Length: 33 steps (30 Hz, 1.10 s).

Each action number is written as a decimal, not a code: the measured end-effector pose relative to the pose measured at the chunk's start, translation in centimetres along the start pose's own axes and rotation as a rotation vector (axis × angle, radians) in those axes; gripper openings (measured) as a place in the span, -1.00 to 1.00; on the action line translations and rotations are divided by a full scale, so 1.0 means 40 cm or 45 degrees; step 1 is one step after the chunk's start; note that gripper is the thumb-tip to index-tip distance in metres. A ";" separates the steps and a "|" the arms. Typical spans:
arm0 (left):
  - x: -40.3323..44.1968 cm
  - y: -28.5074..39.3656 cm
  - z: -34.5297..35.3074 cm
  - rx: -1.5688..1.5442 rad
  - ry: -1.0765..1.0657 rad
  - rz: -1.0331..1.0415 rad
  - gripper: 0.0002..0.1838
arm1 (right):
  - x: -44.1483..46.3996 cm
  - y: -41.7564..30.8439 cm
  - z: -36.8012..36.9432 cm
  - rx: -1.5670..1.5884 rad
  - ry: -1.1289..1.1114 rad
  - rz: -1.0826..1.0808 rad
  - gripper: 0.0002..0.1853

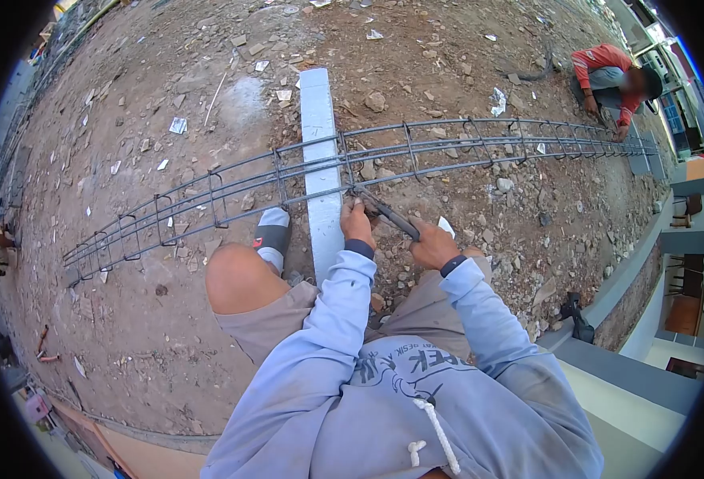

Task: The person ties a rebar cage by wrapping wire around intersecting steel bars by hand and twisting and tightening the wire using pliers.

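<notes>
A long rebar cage (416, 152) with several square ties lies across a pale beam (318, 120). My left hand (357, 222) is closed at the cage's near bar, just right of the beam; what its fingers pinch is too small to make out. My right hand (433, 246) is wrapped round the handle of a dark metal tool (398, 219). The tool's far end meets the near bar beside my left hand.
At the upper right a co-worker in a red top (603, 62) crouches with both hands at the cage's far end. Stones and paper scraps litter the dirt ground (168, 335). A concrete ledge (607, 299) runs along the right. Another person is partly visible at the far left.
</notes>
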<state>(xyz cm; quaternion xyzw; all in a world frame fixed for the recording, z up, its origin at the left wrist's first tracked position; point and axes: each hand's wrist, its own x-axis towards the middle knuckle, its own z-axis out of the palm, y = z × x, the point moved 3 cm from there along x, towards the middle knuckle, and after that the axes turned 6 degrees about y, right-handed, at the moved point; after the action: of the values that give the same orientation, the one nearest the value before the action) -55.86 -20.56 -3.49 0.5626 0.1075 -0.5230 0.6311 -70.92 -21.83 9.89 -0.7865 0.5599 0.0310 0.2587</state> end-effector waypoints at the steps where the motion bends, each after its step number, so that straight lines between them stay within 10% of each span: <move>1: 0.006 0.005 -0.001 0.093 0.020 0.084 -0.82 | 0.004 -0.011 -0.018 -0.021 -0.086 0.026 -0.54; 7: 0.033 0.041 -0.024 0.836 0.224 0.908 -0.76 | 0.000 -0.014 -0.010 0.078 -0.048 -0.013 -0.41; 13: -0.030 0.109 -0.008 0.766 0.080 0.356 -0.77 | -0.023 -0.014 0.048 0.859 -0.252 0.314 -0.56; 25: -0.041 0.103 0.005 1.063 0.205 0.653 -0.69 | -0.060 0.001 0.016 1.546 -0.470 0.596 -0.68; 33: 0.028 0.029 -0.030 0.248 -0.103 0.191 -0.84 | -0.030 0.004 0.012 1.383 -0.476 0.556 -0.75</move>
<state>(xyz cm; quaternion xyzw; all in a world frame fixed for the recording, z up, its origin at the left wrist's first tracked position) -53.93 -20.38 -4.02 0.6061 -0.0117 -0.5046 0.6148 -71.40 -20.60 9.83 -0.3906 0.5891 -0.0693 0.7040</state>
